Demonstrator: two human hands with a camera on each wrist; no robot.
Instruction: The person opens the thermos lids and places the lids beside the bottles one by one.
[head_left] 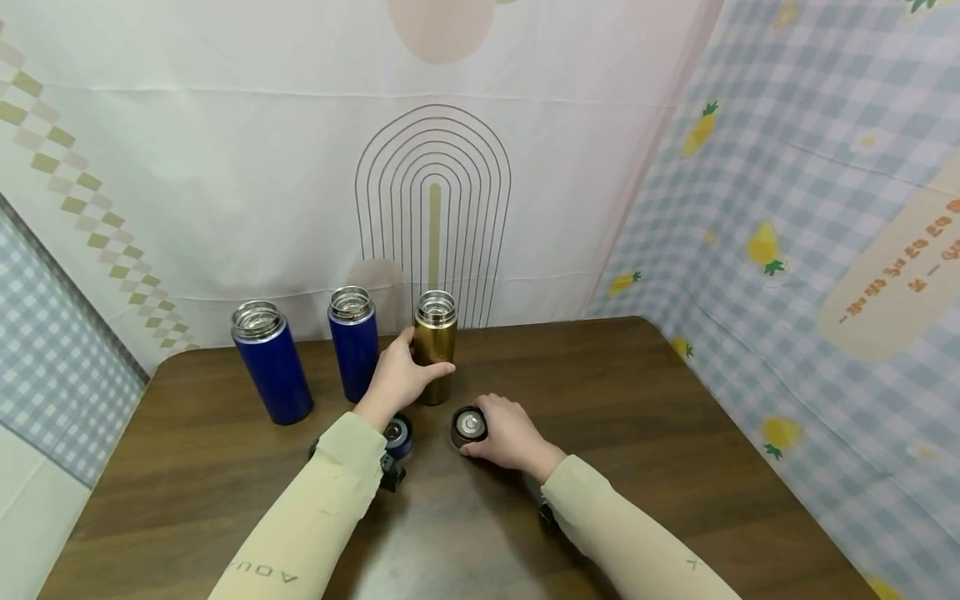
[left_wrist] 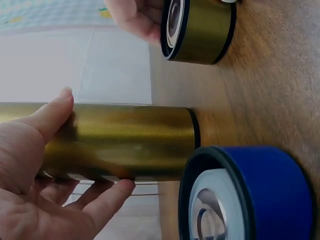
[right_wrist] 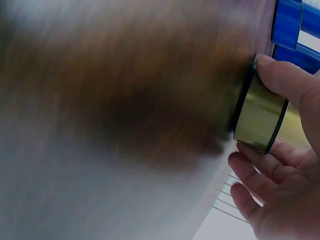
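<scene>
My left hand [head_left: 400, 372] is around the gold vacuum flask [head_left: 435, 392], thumb across its near side and fingers on its left side; the flask stands upright without its lid. In the left wrist view, the hand's thumb [left_wrist: 56, 113] lies along the gold body. My right hand [head_left: 512, 432] grips the gold lid [head_left: 459, 443] at the table, thumb and fingers on opposite sides. That lid sits inner side up, its round steel-coloured inside showing. Close below my left wrist is a blue lid [head_left: 401, 444], also inner side up and partly hidden by the arm.
Two blue flasks without lids stand to the left, a wider one [head_left: 273, 375] and a slimmer one [head_left: 354, 350] beside my left hand. The brown wooden table [head_left: 600, 392] meets a printed cloth [head_left: 300, 183] at the back and a checked cloth [head_left: 795, 167] at the right.
</scene>
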